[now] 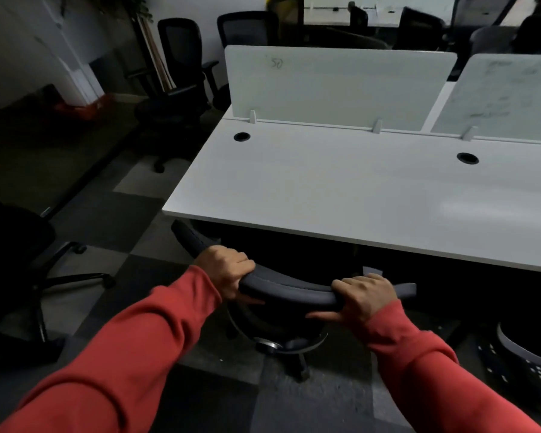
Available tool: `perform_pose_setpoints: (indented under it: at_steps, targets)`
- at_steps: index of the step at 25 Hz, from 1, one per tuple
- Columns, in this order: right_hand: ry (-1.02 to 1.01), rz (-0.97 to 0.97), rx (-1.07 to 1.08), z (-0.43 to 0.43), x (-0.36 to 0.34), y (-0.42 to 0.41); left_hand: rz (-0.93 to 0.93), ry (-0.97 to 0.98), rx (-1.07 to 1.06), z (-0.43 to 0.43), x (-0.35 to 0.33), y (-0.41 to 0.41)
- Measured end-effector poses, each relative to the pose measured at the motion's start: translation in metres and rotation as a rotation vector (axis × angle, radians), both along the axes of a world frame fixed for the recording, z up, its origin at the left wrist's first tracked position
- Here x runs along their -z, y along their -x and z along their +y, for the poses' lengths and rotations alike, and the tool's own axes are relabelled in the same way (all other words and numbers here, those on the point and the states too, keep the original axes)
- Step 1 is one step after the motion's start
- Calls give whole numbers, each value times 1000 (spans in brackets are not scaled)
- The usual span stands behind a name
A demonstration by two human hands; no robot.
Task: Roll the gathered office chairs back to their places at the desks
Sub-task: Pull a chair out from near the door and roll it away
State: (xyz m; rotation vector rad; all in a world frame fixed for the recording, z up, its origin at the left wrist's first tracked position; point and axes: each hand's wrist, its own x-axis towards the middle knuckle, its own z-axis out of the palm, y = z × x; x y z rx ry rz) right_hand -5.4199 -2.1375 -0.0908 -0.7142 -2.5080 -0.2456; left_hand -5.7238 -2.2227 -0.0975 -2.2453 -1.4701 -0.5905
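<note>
My left grip [225, 271] is curled over the top rail of the office chair [289, 289], fingers across the front and thumb underneath. My right grip [367, 300] wraps the same rail further right, thumb stretched along its underside. The chair's back stands just short of the near edge of the white surface [356, 195], its left end reaching toward the near left corner. The seat is in shadow below, so I cannot tell how far under it sits. Along the far edge stand two pale divider panels [338, 85], with two round cable holes [241, 136] in front of them. Another grey chair back [525, 354] is close on my right, at the same edge. To my left a black chair [16, 245] stands apart on the carpet floor [131, 220], leaving an open strip beside the corner. More black chairs [178, 89] cluster past the far left corner.
</note>
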Motion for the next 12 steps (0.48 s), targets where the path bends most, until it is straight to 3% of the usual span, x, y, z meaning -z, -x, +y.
perform_pose_setpoints:
  at_steps: [12]
  targets:
    - [12,-39,25,60,5,-19,32,-60,-70,47,1,-38]
